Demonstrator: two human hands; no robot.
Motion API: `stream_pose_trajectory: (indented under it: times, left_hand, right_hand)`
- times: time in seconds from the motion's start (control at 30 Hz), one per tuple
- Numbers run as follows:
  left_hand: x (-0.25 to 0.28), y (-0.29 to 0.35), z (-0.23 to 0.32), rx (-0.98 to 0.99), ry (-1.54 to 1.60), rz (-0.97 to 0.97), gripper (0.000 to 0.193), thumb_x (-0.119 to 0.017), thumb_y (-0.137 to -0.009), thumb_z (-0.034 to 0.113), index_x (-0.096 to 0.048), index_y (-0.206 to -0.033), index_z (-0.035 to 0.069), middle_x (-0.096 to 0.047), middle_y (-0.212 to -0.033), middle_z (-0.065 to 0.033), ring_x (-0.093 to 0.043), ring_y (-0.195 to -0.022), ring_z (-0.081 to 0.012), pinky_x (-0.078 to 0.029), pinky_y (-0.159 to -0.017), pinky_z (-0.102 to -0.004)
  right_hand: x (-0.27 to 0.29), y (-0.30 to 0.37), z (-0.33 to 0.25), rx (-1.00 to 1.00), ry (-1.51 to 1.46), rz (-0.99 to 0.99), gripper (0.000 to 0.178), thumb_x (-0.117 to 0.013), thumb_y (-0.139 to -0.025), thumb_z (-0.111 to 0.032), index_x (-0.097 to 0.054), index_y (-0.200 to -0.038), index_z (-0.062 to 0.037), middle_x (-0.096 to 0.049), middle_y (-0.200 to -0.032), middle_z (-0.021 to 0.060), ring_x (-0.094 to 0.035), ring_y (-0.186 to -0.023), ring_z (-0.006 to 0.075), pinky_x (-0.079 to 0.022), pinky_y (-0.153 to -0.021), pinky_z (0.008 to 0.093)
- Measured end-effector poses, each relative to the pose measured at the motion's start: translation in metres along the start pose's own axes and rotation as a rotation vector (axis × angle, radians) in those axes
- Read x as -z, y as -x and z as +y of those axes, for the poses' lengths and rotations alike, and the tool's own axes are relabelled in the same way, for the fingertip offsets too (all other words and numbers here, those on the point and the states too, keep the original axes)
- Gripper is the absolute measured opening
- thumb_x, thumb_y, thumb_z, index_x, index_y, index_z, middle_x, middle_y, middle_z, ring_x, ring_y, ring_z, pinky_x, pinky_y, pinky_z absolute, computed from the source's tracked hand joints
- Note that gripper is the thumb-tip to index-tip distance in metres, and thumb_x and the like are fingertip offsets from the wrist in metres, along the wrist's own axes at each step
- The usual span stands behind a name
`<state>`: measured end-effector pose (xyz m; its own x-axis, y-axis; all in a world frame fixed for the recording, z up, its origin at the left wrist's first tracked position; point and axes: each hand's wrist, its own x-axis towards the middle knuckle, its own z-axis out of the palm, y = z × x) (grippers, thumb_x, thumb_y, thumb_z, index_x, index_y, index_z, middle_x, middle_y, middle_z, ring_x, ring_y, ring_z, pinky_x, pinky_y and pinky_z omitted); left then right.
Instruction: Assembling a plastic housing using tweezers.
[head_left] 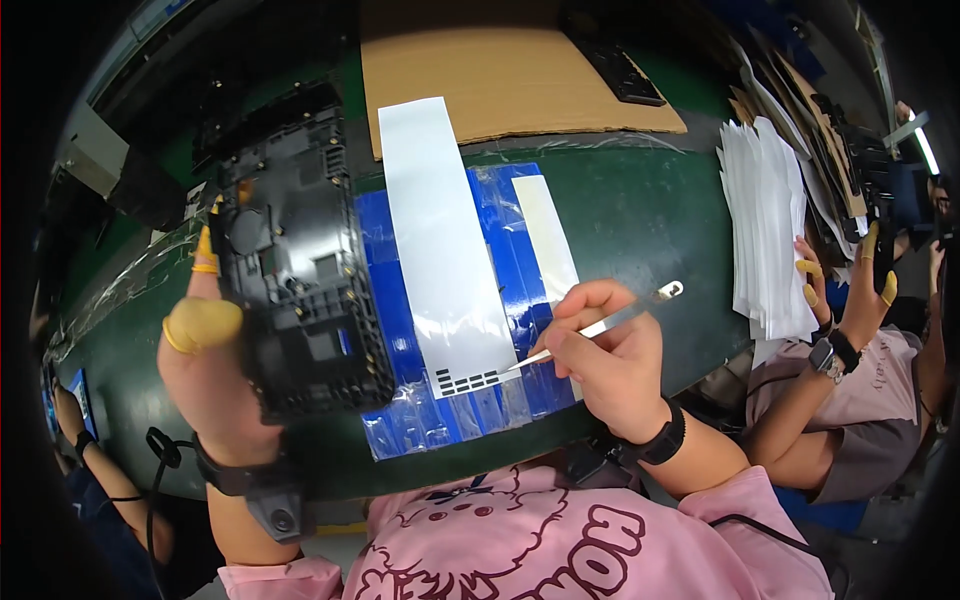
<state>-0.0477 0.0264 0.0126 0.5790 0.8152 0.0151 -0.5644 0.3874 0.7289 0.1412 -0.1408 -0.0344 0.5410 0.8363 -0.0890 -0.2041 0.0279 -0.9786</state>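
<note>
My left hand, with yellow finger cots, grips a black plastic housing by its left side, tilted up over the left part of a blue pad. Between the thumb and fingers of my right hand is a pair of metal tweezers. The tips meet the lower end of a long white backing sheet, at the right end of some small black stickers in short rows. Right of that sheet lies a narrower off-white strip, partly behind my right hand.
Brown cardboard covers the far part of the green table, with a black plastic part on it. White sheets stand stacked at the right, beside a co-worker's hand. Another person's arm shows at far left.
</note>
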Motion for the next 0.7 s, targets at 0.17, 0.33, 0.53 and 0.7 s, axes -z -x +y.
stream_pose_trajectory:
  times: [0.17,0.33,0.53,0.7]
  left_hand:
    - [-0.001,0.005,-0.023,-0.02,-0.013,-0.01,0.063,-0.05,-0.069,0.016,-0.032,-0.129,0.002,-0.048,-0.114,-0.0169,-0.053,-0.098,-0.0266,-0.046,-0.084,-0.0389]
    - [-0.011,0.007,-0.03,-0.009,0.088,-0.049,0.064,-0.05,-0.066,0.005,-0.031,-0.127,0.001,-0.046,-0.118,-0.0167,-0.05,-0.104,-0.0276,-0.042,-0.09,-0.0392]
    - [-0.001,0.007,-0.035,0.065,0.017,0.009,0.068,-0.044,-0.057,-0.002,-0.032,-0.124,0.001,-0.048,-0.113,-0.0154,-0.051,-0.101,-0.0262,-0.043,-0.089,-0.0391]
    - [-0.001,0.003,-0.037,0.126,0.011,0.001,0.068,-0.042,-0.056,-0.004,-0.031,-0.122,0.002,-0.048,-0.111,-0.0157,-0.049,-0.103,-0.0258,-0.043,-0.089,-0.0386]
  right_hand:
    - [0.002,0.001,0.004,0.044,0.009,-0.019,0.019,-0.057,-0.076,0.005,-0.049,-0.094,0.0013,-0.061,-0.074,0.0061,-0.053,-0.059,0.0058,-0.042,-0.053,0.0173]
    - [0.001,0.003,0.006,0.048,0.01,-0.036,0.018,-0.056,-0.077,0.004,-0.05,-0.093,0.0014,-0.061,-0.074,0.0067,-0.053,-0.06,0.0056,-0.042,-0.053,0.017]
    - [0.002,0.006,0.014,0.065,-0.001,-0.053,0.017,-0.055,-0.077,0.004,-0.05,-0.093,0.0023,-0.062,-0.075,0.0078,-0.053,-0.059,0.0054,-0.041,-0.053,0.0167]
    - [0.006,0.001,-0.005,0.032,-0.104,-0.057,0.019,-0.056,-0.077,0.004,-0.049,-0.095,0.0033,-0.062,-0.075,0.0087,-0.052,-0.059,0.0066,-0.041,-0.053,0.0175]
